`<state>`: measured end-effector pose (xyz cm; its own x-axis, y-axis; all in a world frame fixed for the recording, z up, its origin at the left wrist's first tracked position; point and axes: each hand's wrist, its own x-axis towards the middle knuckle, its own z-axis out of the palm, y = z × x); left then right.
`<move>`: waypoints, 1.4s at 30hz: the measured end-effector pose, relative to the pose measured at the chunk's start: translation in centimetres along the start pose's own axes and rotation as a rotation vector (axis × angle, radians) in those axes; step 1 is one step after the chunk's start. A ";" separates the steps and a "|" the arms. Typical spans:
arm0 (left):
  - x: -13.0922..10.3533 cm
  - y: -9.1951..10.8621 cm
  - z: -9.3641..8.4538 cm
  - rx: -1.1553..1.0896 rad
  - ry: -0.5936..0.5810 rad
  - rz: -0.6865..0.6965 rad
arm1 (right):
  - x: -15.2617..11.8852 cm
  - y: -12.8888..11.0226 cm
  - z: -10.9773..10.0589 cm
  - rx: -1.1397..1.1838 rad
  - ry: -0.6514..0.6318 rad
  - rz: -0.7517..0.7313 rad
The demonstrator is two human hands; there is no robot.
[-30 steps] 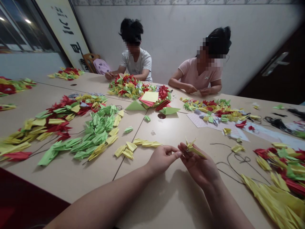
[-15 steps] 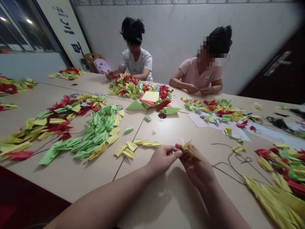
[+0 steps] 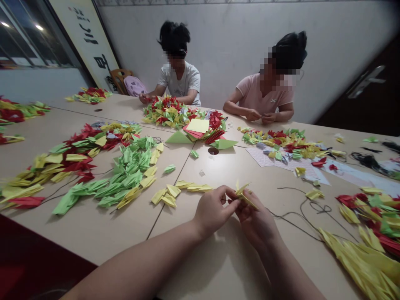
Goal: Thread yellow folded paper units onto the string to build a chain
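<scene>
My right hand (image 3: pixel 258 218) is closed around a folded yellow paper crane (image 3: pixel 245 195), one thin point of it sticking up. Against its near side, my left hand (image 3: pixel 215 210) is pinched, thumb and index finger together; what lies between those fingertips is too small to make out. A dark cord (image 3: pixel 293 221) trails from beside my right hand toward a pile of folded yellow papers (image 3: pixel 359 258). Just beyond my left hand lies a row of yellow folded papers (image 3: pixel 193 186), with a few loose ones (image 3: pixel 168 196) at its left end.
Strung green folded papers (image 3: pixel 125 175) and mixed red and yellow ones (image 3: pixel 78 160) cover the table's left. Square paper sheets (image 3: pixel 198 125) lie mid-table before a heaped pile (image 3: pixel 165 112). Two people (image 3: pixel 181 81) sit opposite, their hands at folded paper. Printed sheets (image 3: pixel 281 164) lie right.
My left hand has shifted slightly, its knuckles lifting and fingers bending more beside the crane. The crane in my right hand has tilted a little. The table's piles stay put.
</scene>
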<state>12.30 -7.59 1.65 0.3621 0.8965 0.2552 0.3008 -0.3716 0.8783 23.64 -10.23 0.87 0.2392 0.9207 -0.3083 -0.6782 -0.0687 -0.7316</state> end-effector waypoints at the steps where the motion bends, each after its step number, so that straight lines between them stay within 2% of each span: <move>1: 0.0 0.0 0.0 0.014 0.005 0.009 | 0.0 0.0 0.1 -0.004 0.001 -0.003; 11: 0.0 -0.5 0.2 0.111 0.074 0.118 | 0.2 0.3 -0.1 -0.004 -0.006 -0.028; 19: 0.1 -0.8 -0.1 0.038 0.133 0.192 | 0.3 -0.4 -0.4 0.019 0.091 -0.001; 23: 0.1 -1.0 -0.6 0.044 0.049 0.299 | 0.5 -1.2 -0.8 0.009 0.132 0.002; 28: 0.2 -1.3 -0.6 0.141 -0.118 0.462 | 0.5 -2.1 -1.3 -0.028 0.100 -0.068; 34: 0.4 -1.6 -0.5 0.267 -0.213 0.479 | 0.2 -2.9 -1.2 -0.102 0.039 -0.194; 37: 0.4 -1.6 -0.5 0.284 -0.210 0.470 | 0.1 -3.2 -1.2 -0.130 0.022 -0.291; 42: 0.3 -1.5 -1.0 0.296 -0.163 0.381 | -0.1 -3.5 -1.1 -0.160 -0.006 -0.312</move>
<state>11.06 -6.51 0.85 0.6209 0.6434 0.4478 0.3488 -0.7384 0.5772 26.76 -10.52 2.79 0.4136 0.9090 -0.0512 -0.4550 0.1577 -0.8764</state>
